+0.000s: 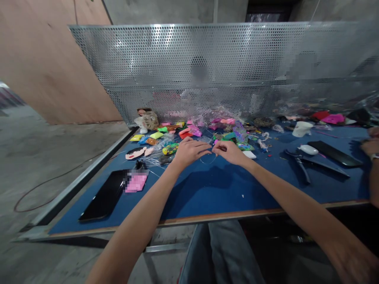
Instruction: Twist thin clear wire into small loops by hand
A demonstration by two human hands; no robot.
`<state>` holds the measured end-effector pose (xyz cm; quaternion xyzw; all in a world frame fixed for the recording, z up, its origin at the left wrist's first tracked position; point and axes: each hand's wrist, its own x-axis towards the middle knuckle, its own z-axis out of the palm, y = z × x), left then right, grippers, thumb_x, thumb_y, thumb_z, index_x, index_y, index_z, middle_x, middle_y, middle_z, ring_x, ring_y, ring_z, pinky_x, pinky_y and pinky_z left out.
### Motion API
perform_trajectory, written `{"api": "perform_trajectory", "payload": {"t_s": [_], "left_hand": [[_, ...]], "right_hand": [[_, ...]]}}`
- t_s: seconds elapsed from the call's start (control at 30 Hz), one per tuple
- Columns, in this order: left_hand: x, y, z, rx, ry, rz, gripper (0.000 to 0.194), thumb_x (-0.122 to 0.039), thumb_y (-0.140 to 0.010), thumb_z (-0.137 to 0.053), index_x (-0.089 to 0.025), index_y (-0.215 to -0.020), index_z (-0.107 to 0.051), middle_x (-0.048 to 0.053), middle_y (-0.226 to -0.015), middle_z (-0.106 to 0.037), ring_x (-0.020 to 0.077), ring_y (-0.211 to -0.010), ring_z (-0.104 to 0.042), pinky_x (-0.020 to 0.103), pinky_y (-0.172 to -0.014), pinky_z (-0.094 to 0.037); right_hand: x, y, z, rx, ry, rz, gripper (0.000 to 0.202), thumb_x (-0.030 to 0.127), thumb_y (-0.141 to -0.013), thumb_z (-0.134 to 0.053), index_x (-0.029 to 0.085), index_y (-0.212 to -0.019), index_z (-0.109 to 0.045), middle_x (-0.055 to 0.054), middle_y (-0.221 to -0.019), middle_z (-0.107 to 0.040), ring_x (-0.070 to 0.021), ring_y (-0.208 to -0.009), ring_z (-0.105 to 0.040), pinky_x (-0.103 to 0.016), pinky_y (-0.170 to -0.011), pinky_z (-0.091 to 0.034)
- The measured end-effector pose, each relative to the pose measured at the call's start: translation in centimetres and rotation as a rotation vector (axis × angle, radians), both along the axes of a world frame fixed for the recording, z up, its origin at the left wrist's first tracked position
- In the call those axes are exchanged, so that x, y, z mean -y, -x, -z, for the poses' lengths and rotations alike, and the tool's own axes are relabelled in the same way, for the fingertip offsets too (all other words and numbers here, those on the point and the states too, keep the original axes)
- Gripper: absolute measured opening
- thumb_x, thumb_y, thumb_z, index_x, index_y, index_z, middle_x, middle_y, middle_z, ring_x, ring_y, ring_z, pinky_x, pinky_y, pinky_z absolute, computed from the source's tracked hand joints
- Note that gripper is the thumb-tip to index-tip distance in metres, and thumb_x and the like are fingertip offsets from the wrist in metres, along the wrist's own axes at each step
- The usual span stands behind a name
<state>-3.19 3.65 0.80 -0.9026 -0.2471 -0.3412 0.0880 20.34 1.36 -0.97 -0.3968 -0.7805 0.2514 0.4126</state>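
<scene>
Pale and hair-thin, a wire-like strand [208,162] curves in a loose loop just beneath the person's two hands, above the blue counter [219,193] and near its middle; whether it is metal or plastic cannot be told. The right hand [230,152] has its thumb and index fingers together in a pinch at the strand, the other fingers curled in. The left hand [191,151] reaches in from the other side, its fingers long and close to one another, the tips almost meeting those of the right; whether they clamp the strand cannot be told. Another fine arc shows beyond the hands, too faint to tell if it belongs to the same loop. Past them lies a heap of clear plastic wrap [217,117] and bright pieces in pink, green and purple. To the left are yellow packets, a flat cut-out face [135,153] with red lips, and a patterned yellow-and-green piece [170,148]. Nearer the left edge, a dark, glossy tablet [103,195] lies beside a pink packet [136,183], partly blurred. On the right sit a white cup [302,129], dark-handled scissors [325,166], a white oval object [308,150] and a black slab [334,153], near another person's hand [370,146]. A perforated metal panel [183,55] stands behind.
</scene>
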Motion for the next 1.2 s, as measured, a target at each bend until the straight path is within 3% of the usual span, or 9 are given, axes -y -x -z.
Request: {"api": "perform_trajectory", "payload": {"t_s": [0.2, 0.33, 0.43, 0.53, 0.63, 0.77, 0.87, 1.0, 1.2], "left_hand": [[-0.3, -0.3, 0.1, -0.029, 0.067, 0.024, 0.024, -0.044, -0.098, -0.059, -0.03, -0.101, -0.077, 0.004, -0.111, -0.077, 0.0198, -0.1, -0.071, 0.035, -0.088, -0.04], [-0.4, -0.8, 0.7, 0.124, 0.169, 0.024, 0.025, -0.044, -0.097, -0.06, -0.024, -0.099, -0.075, 0.004, -0.098, -0.078, 0.0173, -0.088, -0.07, 0.031, -0.084, -0.045], [0.0, -1.1, 0.8, 0.308, 0.367, 0.038, 0.037, -0.046, -0.089, -0.071, -0.024, -0.118, -0.069, 0.002, -0.094, -0.078, 0.0133, -0.068, -0.065, 0.026, -0.072, -0.049], [0.5, -1.3, 0.5, 0.413, 0.595, 0.081, 0.054, -0.046, -0.084, -0.076, -0.022, -0.131, -0.064, 0.004, -0.1, -0.079, 0.0103, -0.056, -0.058, 0.023, -0.06, -0.049], [0.6, -1.2, 0.4, 0.413, 0.71, 0.096, 0.046, -0.045, -0.083, -0.077, -0.019, -0.121, -0.072, 0.007, -0.1, -0.079, 0.0102, -0.054, -0.055, 0.023, -0.054, -0.047], [0.2, -1.2, 0.7, 0.447, 0.726, 0.043, 0.037, -0.044, -0.083, -0.075, -0.016, -0.106, -0.078, 0.007, -0.089, -0.078, 0.013, -0.06, -0.058, 0.024, -0.055, -0.045], [0.2, -1.4, 0.8, 0.47, 0.684, 0.039, 0.033, -0.045, -0.084, -0.074, -0.015, -0.098, -0.08, 0.006, -0.083, -0.077, 0.0138, -0.065, -0.06, 0.024, -0.059, -0.043], [1.0, -1.7, 0.4, 0.476, 0.69, 0.09, 0.034, -0.046, -0.088, -0.069, -0.014, -0.092, -0.078, 0.006, -0.079, -0.075, 0.0128, -0.062, -0.058, 0.024, -0.057, -0.04], [1.9, -2.9, 0.0, 0.623, 0.71, 0.019, 0.03, -0.041, -0.084, -0.072, -0.013, -0.075, -0.07, 0.003, -0.065, -0.069, 0.0116, -0.056, -0.056, 0.022, -0.052, -0.038]], "right_hand": [[0.1, 0.1, 0.0, 0.26, -0.267, 0.098, 0.012, 0.03, -0.092, -0.065, 0.024, -0.087, -0.074, -0.004, -0.085, -0.074, -0.0235, -0.083, -0.061, -0.037, -0.08, -0.038], [0.1, 0.2, 0.2, 0.319, -0.367, 0.143, 0.012, 0.032, -0.094, -0.065, 0.024, -0.093, -0.073, -0.007, -0.094, -0.076, -0.0269, -0.093, -0.062, -0.04, -0.084, -0.035], [0.1, 0.4, 0.3, 0.226, -0.325, 0.149, 0.013, 0.033, -0.094, -0.064, 0.024, -0.091, -0.073, -0.006, -0.09, -0.074, -0.0241, -0.085, -0.062, -0.038, -0.08, -0.038], [0.2, 0.4, 0.2, 0.073, -0.165, 0.106, 0.019, 0.034, -0.094, -0.06, 0.022, -0.086, -0.071, -0.003, -0.079, -0.07, -0.0192, -0.07, -0.058, -0.033, -0.069, -0.04], [0.4, 0.5, 0.2, -0.012, -0.059, 0.068, 0.023, 0.037, -0.094, -0.059, 0.02, -0.083, -0.07, -0.002, -0.075, -0.068, -0.0173, -0.065, -0.057, -0.031, -0.064, -0.041], [0.4, 0.6, 0.2, 0.003, -0.068, 0.065, 0.024, 0.038, -0.094, -0.059, 0.02, -0.084, -0.071, -0.002, -0.077, -0.07, -0.0173, -0.067, -0.058, -0.031, -0.065, -0.041], [0.4, 0.6, 0.3, 0.077, -0.179, 0.099, 0.023, 0.037, -0.096, -0.059, 0.021, -0.087, -0.071, -0.002, -0.08, -0.071, -0.0178, -0.069, -0.059, -0.032, -0.069, -0.04], [0.4, 0.5, 0.3, 0.256, -0.453, 0.211, 0.018, 0.034, -0.097, -0.061, 0.021, -0.093, -0.073, -0.005, -0.087, -0.075, -0.0211, -0.081, -0.062, -0.037, -0.08, -0.036], [1.4, 0.6, -0.4, 0.438, -0.653, 0.277, 0.025, 0.034, -0.103, -0.052, 0.021, -0.101, -0.073, -0.007, -0.092, -0.077, -0.0248, -0.093, -0.058, -0.043, -0.088, -0.03]]}}
